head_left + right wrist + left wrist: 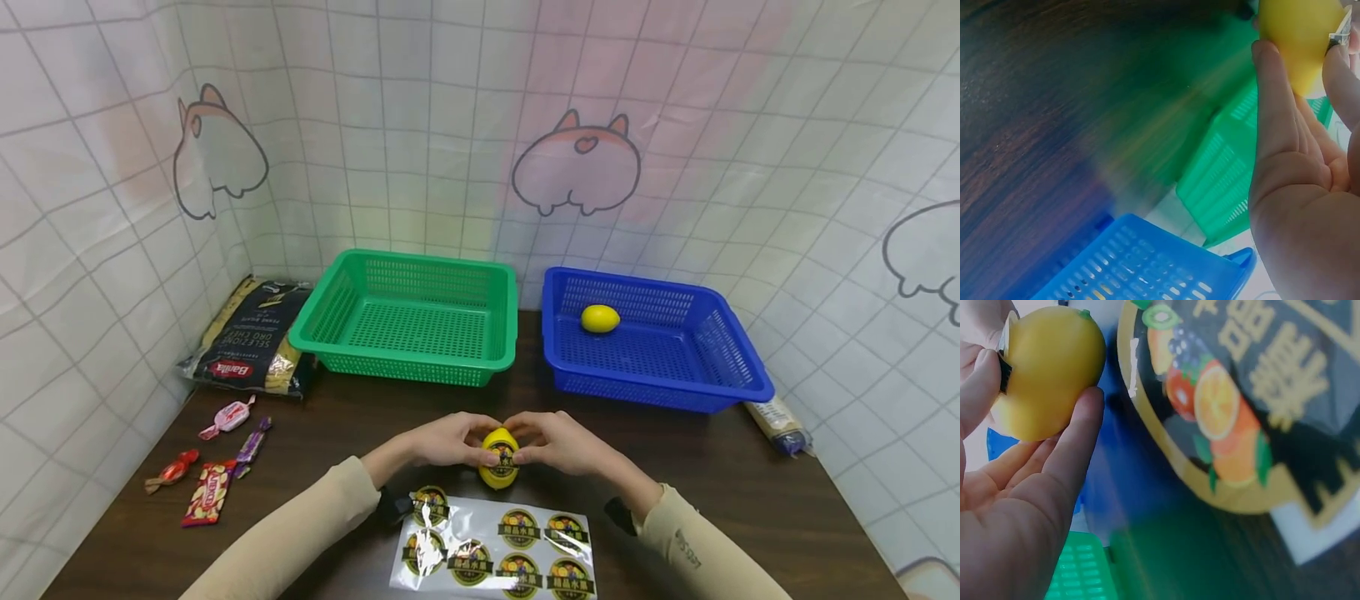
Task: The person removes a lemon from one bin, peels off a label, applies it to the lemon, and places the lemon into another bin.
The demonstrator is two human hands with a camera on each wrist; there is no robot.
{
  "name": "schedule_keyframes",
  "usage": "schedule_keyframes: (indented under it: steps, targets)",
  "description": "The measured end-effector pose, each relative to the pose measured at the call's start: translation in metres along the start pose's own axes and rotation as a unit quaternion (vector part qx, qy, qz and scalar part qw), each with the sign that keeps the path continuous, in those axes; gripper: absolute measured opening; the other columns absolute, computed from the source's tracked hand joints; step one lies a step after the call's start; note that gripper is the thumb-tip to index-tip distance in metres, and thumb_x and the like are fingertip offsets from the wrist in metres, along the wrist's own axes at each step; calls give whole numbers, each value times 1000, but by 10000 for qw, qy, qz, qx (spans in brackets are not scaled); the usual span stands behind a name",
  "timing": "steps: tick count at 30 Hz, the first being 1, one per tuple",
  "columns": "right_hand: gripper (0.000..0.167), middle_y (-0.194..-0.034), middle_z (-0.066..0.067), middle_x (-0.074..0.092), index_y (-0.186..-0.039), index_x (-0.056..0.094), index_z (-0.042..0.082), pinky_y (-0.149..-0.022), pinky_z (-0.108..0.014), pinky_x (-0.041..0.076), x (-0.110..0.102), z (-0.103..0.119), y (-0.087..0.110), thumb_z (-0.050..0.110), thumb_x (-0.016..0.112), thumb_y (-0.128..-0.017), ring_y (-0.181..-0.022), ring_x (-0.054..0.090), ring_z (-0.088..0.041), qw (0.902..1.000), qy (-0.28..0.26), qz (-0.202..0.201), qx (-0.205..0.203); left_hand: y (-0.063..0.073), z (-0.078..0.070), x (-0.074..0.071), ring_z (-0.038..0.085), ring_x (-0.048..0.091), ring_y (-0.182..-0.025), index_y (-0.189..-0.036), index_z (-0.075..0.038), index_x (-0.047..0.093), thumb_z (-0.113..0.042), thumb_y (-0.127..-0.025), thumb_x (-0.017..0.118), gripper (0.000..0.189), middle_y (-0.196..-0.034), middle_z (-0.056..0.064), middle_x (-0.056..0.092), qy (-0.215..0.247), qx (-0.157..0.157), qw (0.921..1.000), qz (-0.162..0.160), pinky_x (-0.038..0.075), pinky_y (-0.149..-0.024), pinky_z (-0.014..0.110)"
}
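Between both hands, just above the sticker sheet, is a yellow lemon (498, 480) with a round black-and-gold sticker (503, 452) on its upper side. My left hand (450, 439) grips the lemon from the left, its thumb on the sticker's edge. From the other side my right hand (558, 442) grips it too, thumb at the sticker's right edge. The left wrist view shows fingers under the lemon (1054, 372), and the sticker's rim standing slightly off the skin. A clear sheet of stickers (480, 507) lies below the hands.
A green basket (405, 367) stands at the back. Right of it, a blue basket (645, 389) holds another lemon (600, 318). A pasta bag (247, 342) and several wrapped candies (208, 493) lie at the left. A small packet (778, 423) sits by the right wall.
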State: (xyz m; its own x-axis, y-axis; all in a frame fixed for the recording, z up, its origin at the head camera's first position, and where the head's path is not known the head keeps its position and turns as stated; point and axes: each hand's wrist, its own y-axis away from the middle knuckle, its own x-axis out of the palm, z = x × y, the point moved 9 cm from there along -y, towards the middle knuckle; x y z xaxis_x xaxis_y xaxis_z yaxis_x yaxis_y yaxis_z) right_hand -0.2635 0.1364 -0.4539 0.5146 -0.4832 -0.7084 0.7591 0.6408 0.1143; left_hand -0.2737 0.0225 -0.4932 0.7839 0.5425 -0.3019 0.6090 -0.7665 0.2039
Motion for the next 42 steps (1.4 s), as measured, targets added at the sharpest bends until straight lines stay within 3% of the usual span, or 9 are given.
schedule_keyframes:
  steps: [9,15,18,26,37,42]
  targets:
    - [55,-133,-12,66,-141,52,6,-92,-35,59,-4,3,2,36,64,-97,-117,68,-24,9997,-255,30,-4,12,-7,-2,30,62,-125,-145,-5,45,-17,-97,65,54,-136,14,59,171,134,9997,57,59,-90,33]
    - [47,-118,-12,73,-136,56,4,-78,-31,61,-18,-2,-2,36,57,-101,-94,74,-23,9982,-266,-512,169,19,-22,-15,33,58,-130,-148,-4,42,-19,-97,66,59,-138,14,57,12,278,9996,-67,58,-92,33]
    - [45,-117,-14,73,-134,58,3,-79,-36,62,-25,-6,-5,35,57,-101,-95,75,-26,9946,-588,-787,341,22,-30,-21,31,57,-131,-148,-6,42,-20,-96,66,59,-139,12,57,-23,320,9994,-134,58,-94,34]
    - [44,-123,-18,70,-131,59,2,-84,-44,62,-36,-12,-12,33,59,-100,-100,74,-29,9805,-1208,-1390,681,33,-58,-38,31,55,-134,-150,-14,40,-23,-97,66,60,-142,10,56,15,384,9988,-295,54,-103,41]
    - [47,-124,-15,71,-138,55,8,-91,-42,60,-50,-12,-25,34,61,-99,-106,73,-29,9536,-1774,-2157,1123,51,-106,-82,29,54,-134,-150,-13,41,-23,-94,69,63,-144,8,54,-808,781,9900,-856,45,-113,50]
    - [55,-124,-18,71,-144,49,5,-91,-44,59,-58,-10,-29,32,62,-98,-105,73,-32,9390,-1912,-2525,1339,57,-120,-99,29,57,-131,-149,-14,42,-25,-94,69,62,-141,8,54,-798,977,9866,-1037,51,-107,46]
